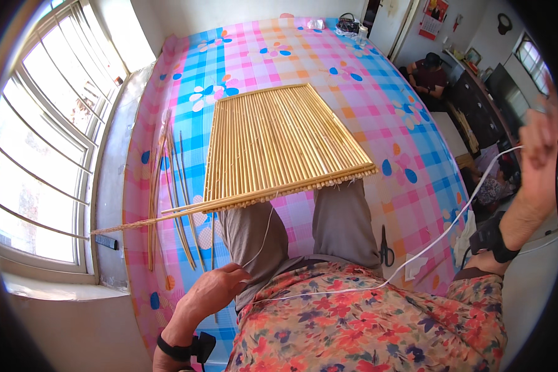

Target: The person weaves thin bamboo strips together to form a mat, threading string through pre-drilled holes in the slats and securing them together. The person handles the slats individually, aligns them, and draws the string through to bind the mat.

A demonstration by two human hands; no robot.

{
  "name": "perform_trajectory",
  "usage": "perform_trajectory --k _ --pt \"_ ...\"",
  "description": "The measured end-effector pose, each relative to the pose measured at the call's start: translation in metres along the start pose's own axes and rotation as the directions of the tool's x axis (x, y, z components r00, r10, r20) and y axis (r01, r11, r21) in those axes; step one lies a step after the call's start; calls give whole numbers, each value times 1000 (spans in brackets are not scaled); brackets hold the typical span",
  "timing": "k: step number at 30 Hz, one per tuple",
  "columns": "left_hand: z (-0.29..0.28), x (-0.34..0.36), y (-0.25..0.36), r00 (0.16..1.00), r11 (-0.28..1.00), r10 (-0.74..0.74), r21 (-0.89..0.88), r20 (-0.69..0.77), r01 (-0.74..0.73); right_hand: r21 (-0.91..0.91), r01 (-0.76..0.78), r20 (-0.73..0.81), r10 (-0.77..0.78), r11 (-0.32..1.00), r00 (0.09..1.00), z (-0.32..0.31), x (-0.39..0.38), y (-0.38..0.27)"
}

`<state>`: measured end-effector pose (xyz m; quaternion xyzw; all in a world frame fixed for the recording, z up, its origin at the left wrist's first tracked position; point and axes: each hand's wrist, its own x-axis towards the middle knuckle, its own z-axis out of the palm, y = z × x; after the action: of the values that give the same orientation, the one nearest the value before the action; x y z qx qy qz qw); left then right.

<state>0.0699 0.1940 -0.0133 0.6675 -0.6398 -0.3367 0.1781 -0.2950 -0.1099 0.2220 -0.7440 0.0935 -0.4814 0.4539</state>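
A mat of thin yellow stalks (279, 142), laid side by side, rests across my knees. Along its near edge lies a longer stalk with a feathery end (127, 226) pointing left. A thin thread (266, 232) hangs from that edge down to my left hand (220, 287), whose fingers are pinched together on it beside my left thigh. My right hand (539, 142) is raised far out at the right and smeared by motion, its fingers apparently closed on a white cord (443, 232). The cord sweeps from my lap up to it. Where cord and thread join is hidden.
Loose stalks (180, 204) lie left of the mat on the checked, flowered sheet (254, 62). Black scissors (386, 248) lie right of my knee. A barred window (43, 142) lines the left. Another person (429, 74) sits at the far right; a black bag (347, 25) stands at the back.
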Motion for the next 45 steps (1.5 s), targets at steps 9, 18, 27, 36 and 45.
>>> perform_trajectory --k 9,18,27,36,45 --pt "-33 57 11 716 942 290 323 -634 -95 -24 -788 466 704 616 536 192 -80 157" --pt "-27 116 3 735 940 309 311 -603 -139 -412 -214 272 344 885 899 231 -98 196" --pt "-30 121 10 721 956 274 261 -636 -133 -610 56 267 139 790 954 235 -100 199" --pt "-28 119 16 727 969 226 226 -648 -99 -649 94 319 159 755 934 233 -101 192" --pt "-28 119 17 726 968 228 228 -649 -100 -653 102 343 173 750 923 230 -98 185"
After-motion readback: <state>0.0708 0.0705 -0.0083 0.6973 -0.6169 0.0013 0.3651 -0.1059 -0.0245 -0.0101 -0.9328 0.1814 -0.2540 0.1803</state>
